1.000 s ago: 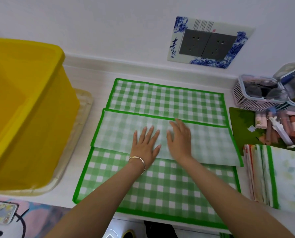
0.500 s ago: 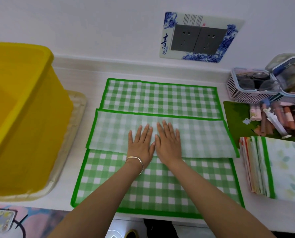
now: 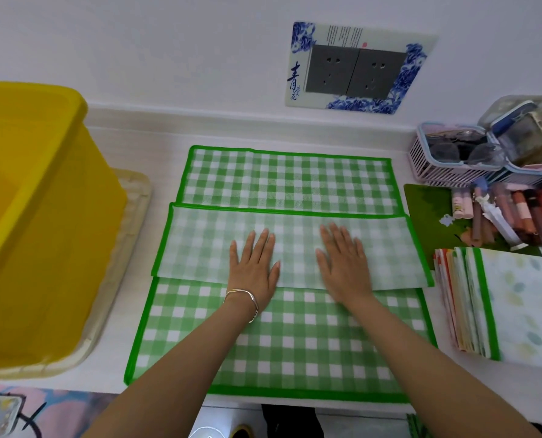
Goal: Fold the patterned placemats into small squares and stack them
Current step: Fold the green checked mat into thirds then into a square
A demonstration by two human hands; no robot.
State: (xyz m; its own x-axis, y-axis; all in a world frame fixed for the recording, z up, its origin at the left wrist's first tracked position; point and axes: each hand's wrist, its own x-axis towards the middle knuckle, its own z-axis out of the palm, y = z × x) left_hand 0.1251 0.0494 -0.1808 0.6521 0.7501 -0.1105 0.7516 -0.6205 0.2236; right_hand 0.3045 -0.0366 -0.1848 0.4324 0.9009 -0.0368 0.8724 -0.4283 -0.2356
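A: Starting at the left, the big yellow tub [image 3: 36, 222] stands on a pale tray [image 3: 127, 248]. What we can see of its inside looks bare, though its floor is cut off by the frame.

B: And centre stage, the green checked placemat [image 3: 282, 339] lies flat on the white counter [image 3: 137, 143], with a paler folded band [image 3: 200, 245] lying across its middle, underside up.

A: The left hand [image 3: 254, 267] is pressing flat on that band, fingers straight and close together, gripping nothing. A bangle [image 3: 244, 300] sits on the wrist.

B: The right hand [image 3: 342, 263] mirrors it, palm down, fingers slightly fanned, also empty. The two are a little apart.

A: What's the risk here?

B: I'd say the band's right end. It overhangs the mat's right border slightly, so the fold looks skewed. Crease it like that and the final square comes out crooked.

A: And if the palms lift early?

B: My guess is the stiff flap springs open again.

A: Moving right, a stack of finished mats [image 3: 497, 301] sits just beside the working mat, leaf print on top.

B: Behind it, tubes and sticks [image 3: 500, 213] lie piled on a dark green mat [image 3: 427, 213]. Further back, a pink slatted basket [image 3: 446, 165] holds what look like dark glasses, and a clear zip pouch [image 3: 525, 134] stands open beside it, contents too blurred to name.
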